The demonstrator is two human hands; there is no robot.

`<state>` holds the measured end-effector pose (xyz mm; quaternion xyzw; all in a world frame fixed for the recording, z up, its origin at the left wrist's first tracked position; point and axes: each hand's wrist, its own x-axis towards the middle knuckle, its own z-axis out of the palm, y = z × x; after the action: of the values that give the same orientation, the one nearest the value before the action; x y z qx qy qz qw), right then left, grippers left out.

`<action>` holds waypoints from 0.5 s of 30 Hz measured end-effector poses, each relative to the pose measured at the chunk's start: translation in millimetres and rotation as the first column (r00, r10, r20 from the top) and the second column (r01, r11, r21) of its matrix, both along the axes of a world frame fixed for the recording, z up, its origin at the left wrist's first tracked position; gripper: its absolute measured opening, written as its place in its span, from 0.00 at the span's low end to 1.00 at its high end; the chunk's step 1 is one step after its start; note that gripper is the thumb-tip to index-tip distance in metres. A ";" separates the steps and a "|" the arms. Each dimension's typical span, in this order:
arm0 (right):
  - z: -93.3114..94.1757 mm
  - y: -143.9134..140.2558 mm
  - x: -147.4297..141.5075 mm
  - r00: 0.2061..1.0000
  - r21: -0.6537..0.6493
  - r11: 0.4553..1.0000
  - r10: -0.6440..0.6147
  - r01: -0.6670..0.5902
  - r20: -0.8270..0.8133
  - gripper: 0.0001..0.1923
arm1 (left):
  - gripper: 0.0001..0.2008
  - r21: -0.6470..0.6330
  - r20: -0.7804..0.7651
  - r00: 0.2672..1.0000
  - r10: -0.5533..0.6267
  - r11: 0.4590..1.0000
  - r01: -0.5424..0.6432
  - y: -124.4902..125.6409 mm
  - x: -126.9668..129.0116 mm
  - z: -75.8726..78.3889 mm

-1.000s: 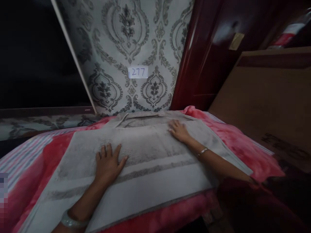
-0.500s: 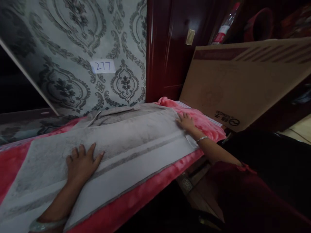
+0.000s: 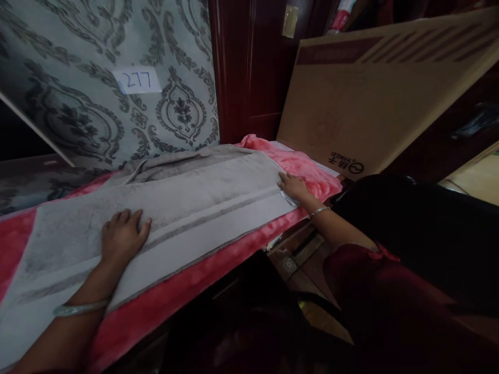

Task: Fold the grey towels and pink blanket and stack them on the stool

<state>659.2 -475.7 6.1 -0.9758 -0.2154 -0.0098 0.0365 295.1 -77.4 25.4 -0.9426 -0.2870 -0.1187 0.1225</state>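
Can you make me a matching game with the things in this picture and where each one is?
Things:
1. grey striped towel
2. pink fuzzy blanket
3. brown cardboard box
4. white paper label reading 277

Places:
A. stuck on the patterned wallpaper
B. under both hands
C. leaning beside the dark red door
D. spread beneath the towel

Pairs: 1-B, 2-D, 3-C, 4-A

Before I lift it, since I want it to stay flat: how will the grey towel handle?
Probably floppy: the towel lies draped, rumpled at its far edge. Likely light, spread thin over the blanket. It may drag on the plush; the left hand presses it flat.
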 end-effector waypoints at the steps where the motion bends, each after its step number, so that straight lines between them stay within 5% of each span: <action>1: -0.5 -1.0 -3.4 1.000 0.004 1.000 -0.001 0.001 -0.002 0.32 | 0.32 0.002 0.002 0.999 -0.041 0.999 0.041 2.0 0.6 -1.1; 7: -9.3 -12.9 -19.5 0.999 0.020 0.999 0.029 -0.029 0.020 0.32 | 0.32 -0.109 -0.122 0.988 -0.095 0.991 0.082 15.4 -9.7 -5.2; 15: -16.3 -18.3 -29.5 0.997 0.062 0.997 0.051 -0.054 0.050 0.33 | 0.33 -0.169 -0.193 0.980 -0.050 0.985 0.017 11.2 -95.2 -13.3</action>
<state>629.7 -494.0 -10.2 -0.9676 -0.2415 -0.0391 0.0625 199.9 -66.2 12.2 -0.9613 -0.2666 -0.0027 0.0691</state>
